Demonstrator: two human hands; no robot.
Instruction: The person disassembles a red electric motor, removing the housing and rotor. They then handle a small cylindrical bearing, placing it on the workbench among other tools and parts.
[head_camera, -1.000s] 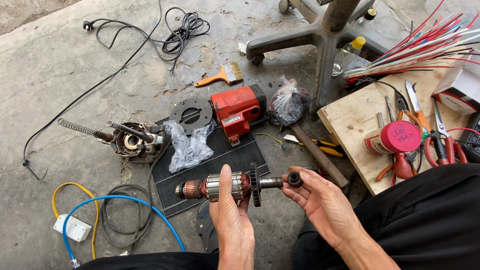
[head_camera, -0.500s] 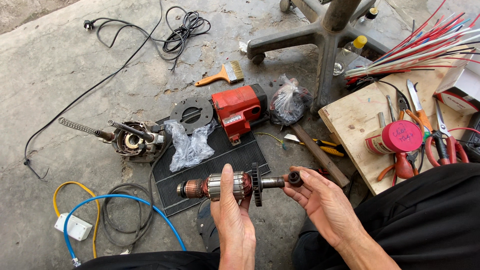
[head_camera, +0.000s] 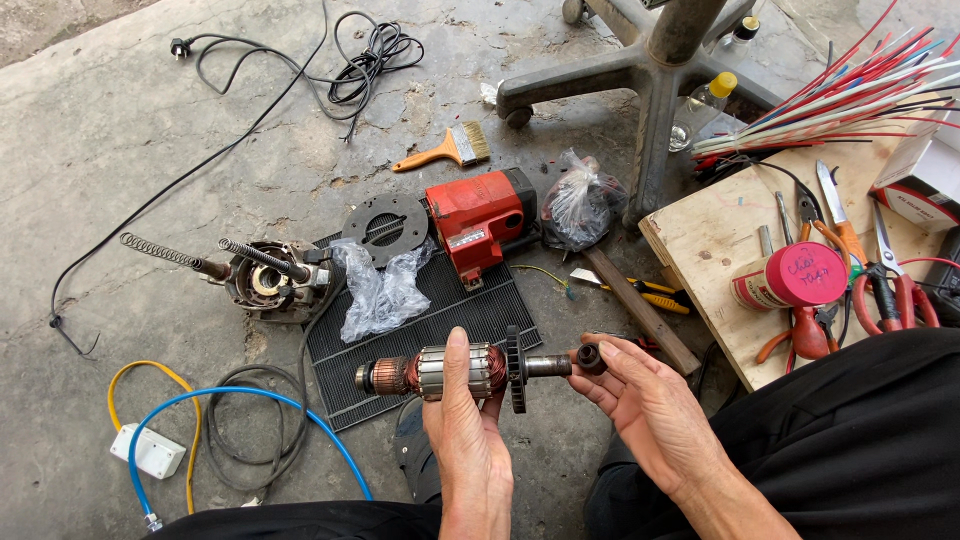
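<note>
Left hand (head_camera: 470, 440): fingers closed around motor armature (head_camera: 450, 371), held level above ribbed black mat (head_camera: 440, 320).
Right hand (head_camera: 650, 410): fingertips pinched small black bearing (head_camera: 590, 358) at shaft end.
Clear plastic bag (head_camera: 580, 205): knotted, contents unclear.

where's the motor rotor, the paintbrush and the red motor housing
motor rotor (head_camera: 452, 370), head view, on its laminated metal core
paintbrush (head_camera: 425, 158), head view, on its orange handle
red motor housing (head_camera: 478, 212), head view, on its top face

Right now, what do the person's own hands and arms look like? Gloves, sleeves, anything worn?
Both bare: no gloves, rings, watch or sleeves in view. Left hand and right hand show grime on fingers and palm. Forearms are uncovered to the frame edge.
</note>
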